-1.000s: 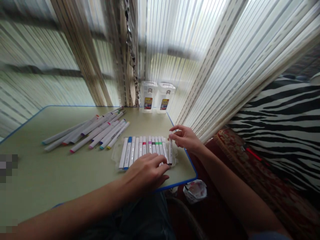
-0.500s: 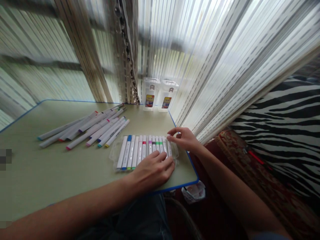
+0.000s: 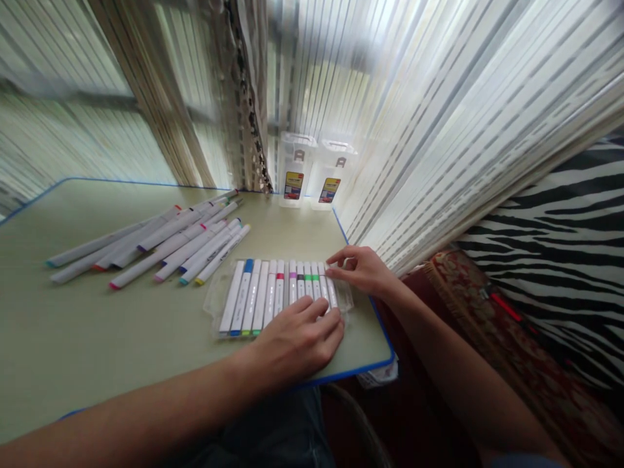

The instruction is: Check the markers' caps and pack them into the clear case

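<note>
A row of white markers (image 3: 248,299) with coloured caps and ends lies side by side in a clear plastic case (image 3: 213,305) near the table's right corner. My left hand (image 3: 302,335) rests palm down over the near ends of the right-hand markers. Its fingers are bent and close together at the near end of the rightmost marker (image 3: 331,292), their tips partly hidden. Reaching in from the right, my right hand (image 3: 363,270) has thumb and forefinger closed at the far end of that same marker.
Loose white markers (image 3: 170,247) are heaped on the pale green table (image 3: 121,351), left of the case. Two clear labelled plastic containers (image 3: 295,172) stand upright at the back edge, against the curtain (image 3: 414,117). A zebra-striped cover (image 3: 560,260) is at the right.
Both hands keep nearly the same places at the right end of the case. The view has shifted slightly, and the rightmost marker seems to lie closer in line with the row.
</note>
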Action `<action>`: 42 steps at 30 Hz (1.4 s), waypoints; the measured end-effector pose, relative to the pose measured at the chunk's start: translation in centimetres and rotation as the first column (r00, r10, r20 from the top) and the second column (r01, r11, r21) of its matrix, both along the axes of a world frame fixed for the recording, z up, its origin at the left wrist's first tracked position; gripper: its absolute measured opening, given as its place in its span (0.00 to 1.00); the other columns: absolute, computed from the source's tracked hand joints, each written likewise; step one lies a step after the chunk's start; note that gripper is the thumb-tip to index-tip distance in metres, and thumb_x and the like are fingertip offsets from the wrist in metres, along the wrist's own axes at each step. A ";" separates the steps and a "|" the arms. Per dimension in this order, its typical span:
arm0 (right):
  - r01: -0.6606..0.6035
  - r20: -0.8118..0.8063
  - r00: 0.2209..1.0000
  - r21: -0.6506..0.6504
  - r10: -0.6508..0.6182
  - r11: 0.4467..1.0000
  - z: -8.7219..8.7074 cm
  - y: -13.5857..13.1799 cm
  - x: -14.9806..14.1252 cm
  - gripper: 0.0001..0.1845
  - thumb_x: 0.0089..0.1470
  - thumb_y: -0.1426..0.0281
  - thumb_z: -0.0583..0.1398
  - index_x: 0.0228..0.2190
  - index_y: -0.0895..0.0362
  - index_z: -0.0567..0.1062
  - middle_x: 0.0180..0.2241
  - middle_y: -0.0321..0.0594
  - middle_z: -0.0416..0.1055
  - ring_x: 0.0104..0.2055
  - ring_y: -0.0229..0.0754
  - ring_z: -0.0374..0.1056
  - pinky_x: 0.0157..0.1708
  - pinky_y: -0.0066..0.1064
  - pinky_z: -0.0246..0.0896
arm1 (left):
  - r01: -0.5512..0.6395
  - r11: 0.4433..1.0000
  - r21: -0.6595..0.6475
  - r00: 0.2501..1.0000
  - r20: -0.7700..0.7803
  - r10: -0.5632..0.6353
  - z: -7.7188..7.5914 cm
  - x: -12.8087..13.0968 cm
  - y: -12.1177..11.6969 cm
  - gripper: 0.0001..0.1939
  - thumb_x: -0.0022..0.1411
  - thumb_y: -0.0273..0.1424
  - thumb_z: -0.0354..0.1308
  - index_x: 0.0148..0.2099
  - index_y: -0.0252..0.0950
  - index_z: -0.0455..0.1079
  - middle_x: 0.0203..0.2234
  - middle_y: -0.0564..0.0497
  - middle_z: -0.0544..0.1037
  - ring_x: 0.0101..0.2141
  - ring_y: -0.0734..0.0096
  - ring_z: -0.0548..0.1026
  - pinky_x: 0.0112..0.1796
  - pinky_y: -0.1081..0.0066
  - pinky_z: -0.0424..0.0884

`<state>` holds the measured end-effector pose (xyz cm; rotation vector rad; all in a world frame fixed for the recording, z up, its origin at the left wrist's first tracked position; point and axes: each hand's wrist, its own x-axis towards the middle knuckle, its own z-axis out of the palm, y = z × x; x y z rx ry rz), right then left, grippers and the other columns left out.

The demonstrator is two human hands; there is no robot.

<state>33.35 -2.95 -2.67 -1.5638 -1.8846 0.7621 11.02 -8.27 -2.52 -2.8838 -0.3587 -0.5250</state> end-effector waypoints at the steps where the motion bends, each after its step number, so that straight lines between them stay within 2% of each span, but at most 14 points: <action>1: -0.005 -0.007 1.000 -0.010 0.005 1.000 0.0 0.0 0.0 0.22 0.49 0.55 0.68 0.36 0.61 0.83 0.26 0.37 0.71 0.20 0.30 0.56 0.21 0.26 0.51 | 0.000 1.000 0.001 1.000 0.005 0.000 0.0 0.0 0.0 0.13 0.70 0.23 0.49 0.50 0.27 0.73 0.42 0.44 0.79 0.39 0.59 0.73 0.37 0.61 0.69; 6: -0.014 0.013 1.000 -0.026 0.015 1.000 0.3 0.1 0.1 0.20 0.48 0.57 0.69 0.36 0.61 0.83 0.22 0.35 0.69 0.20 0.31 0.56 0.21 0.26 0.50 | 0.003 1.000 -0.015 1.000 0.002 -0.002 0.4 -0.1 0.1 0.13 0.71 0.24 0.49 0.50 0.28 0.74 0.42 0.45 0.79 0.39 0.59 0.73 0.37 0.61 0.68; 12: -0.014 -0.015 1.000 -0.041 0.013 0.999 0.1 0.0 0.0 0.19 0.49 0.58 0.69 0.36 0.62 0.83 0.23 0.34 0.69 0.20 0.31 0.55 0.21 0.26 0.49 | -0.002 0.998 -0.060 1.000 -0.008 0.002 0.3 -0.1 0.2 0.13 0.71 0.24 0.48 0.50 0.29 0.73 0.41 0.45 0.80 0.40 0.60 0.73 0.39 0.62 0.68; 20: -0.005 -0.007 1.000 0.024 0.005 1.000 -0.4 -0.4 0.0 0.17 0.50 0.59 0.68 0.36 0.60 0.83 0.22 0.33 0.69 0.21 0.32 0.57 0.22 0.26 0.50 | 0.007 0.999 -0.045 1.000 -0.004 -0.008 0.2 -0.1 0.2 0.12 0.71 0.24 0.48 0.49 0.29 0.72 0.42 0.44 0.79 0.40 0.59 0.73 0.39 0.62 0.69; 29: 0.200 -0.128 0.974 0.095 -0.188 0.975 -0.7 -1.8 -0.9 0.18 0.51 0.59 0.67 0.38 0.60 0.83 0.25 0.39 0.75 0.23 0.35 0.63 0.24 0.28 0.58 | 0.007 0.998 -0.060 1.000 -0.016 -0.008 0.1 -0.1 -0.6 0.11 0.70 0.24 0.49 0.49 0.29 0.71 0.44 0.41 0.78 0.41 0.56 0.74 0.40 0.61 0.73; 32: 0.273 -0.198 0.945 0.046 -0.259 0.961 -0.8 -2.3 -0.3 0.22 0.52 0.57 0.65 0.43 0.61 0.81 0.31 0.43 0.77 0.21 0.34 0.64 0.20 0.27 0.59 | -0.024 0.984 -0.178 0.999 0.023 0.029 1.2 -1.1 -1.4 0.13 0.70 0.26 0.50 0.52 0.30 0.71 0.47 0.40 0.77 0.44 0.54 0.75 0.43 0.57 0.75; 34: 0.301 -0.238 0.925 -0.011 -0.295 0.954 -0.6 -2.9 0.2 0.24 0.53 0.56 0.64 0.45 0.61 0.79 0.35 0.45 0.78 0.21 0.34 0.66 0.17 0.26 0.59 | -0.078 0.939 -0.336 0.991 0.079 0.110 2.3 -2.9 -1.9 0.13 0.67 0.28 0.54 0.53 0.32 0.71 0.48 0.40 0.77 0.46 0.52 0.74 0.46 0.54 0.75; 36: 0.314 -0.275 0.906 -0.069 -0.321 0.947 -0.2 -3.8 0.7 0.25 0.52 0.56 0.65 0.45 0.61 0.77 0.37 0.47 0.78 0.20 0.35 0.68 0.16 0.26 0.61 | -0.102 0.866 -0.490 0.960 0.179 0.215 3.1 -5.5 -2.1 0.15 0.67 0.29 0.55 0.55 0.35 0.70 0.49 0.42 0.77 0.50 0.56 0.74 0.49 0.56 0.74; 38: 0.308 -0.309 0.891 -0.124 -0.332 0.943 0.2 -4.9 1.1 0.26 0.51 0.55 0.66 0.45 0.61 0.76 0.38 0.48 0.78 0.21 0.35 0.69 0.16 0.26 0.63 | -0.168 0.788 -0.593 0.894 0.245 0.374 3.3 -8.8 -2.2 0.15 0.67 0.32 0.55 0.55 0.39 0.71 0.50 0.44 0.77 0.51 0.59 0.75 0.51 0.58 0.74; 39: 0.304 -0.326 0.883 -0.148 -0.337 0.941 0.4 -5.5 1.2 0.26 0.50 0.55 0.66 0.45 0.61 0.76 0.38 0.49 0.78 0.21 0.36 0.70 0.16 0.26 0.62 | -0.224 0.746 -0.627 0.836 0.269 0.478 3.2 -10.5 -2.3 0.15 0.66 0.34 0.57 0.54 0.41 0.72 0.50 0.45 0.78 0.51 0.58 0.76 0.52 0.58 0.73; 40: 0.301 -0.348 0.871 -0.181 -0.347 0.936 0.5 -6.1 1.2 0.27 0.50 0.55 0.66 0.45 0.61 0.75 0.38 0.49 0.78 0.20 0.35 0.70 0.15 0.25 0.62 | -0.301 0.671 -0.678 0.748 0.268 0.607 3.0 -12.0 -2.3 0.15 0.65 0.38 0.58 0.53 0.43 0.73 0.50 0.46 0.78 0.50 0.57 0.76 0.54 0.55 0.72; 42: 0.289 -0.428 0.813 -0.291 -0.394 0.912 0.6 -7.4 1.1 0.29 0.48 0.56 0.68 0.46 0.60 0.74 0.41 0.51 0.78 0.20 0.34 0.69 0.15 0.24 0.62 | -0.361 0.456 -0.813 0.584 0.184 0.791 2.3 -14.5 -2.5 0.20 0.61 0.45 0.61 0.53 0.44 0.74 0.49 0.47 0.79 0.49 0.53 0.78 0.55 0.53 0.72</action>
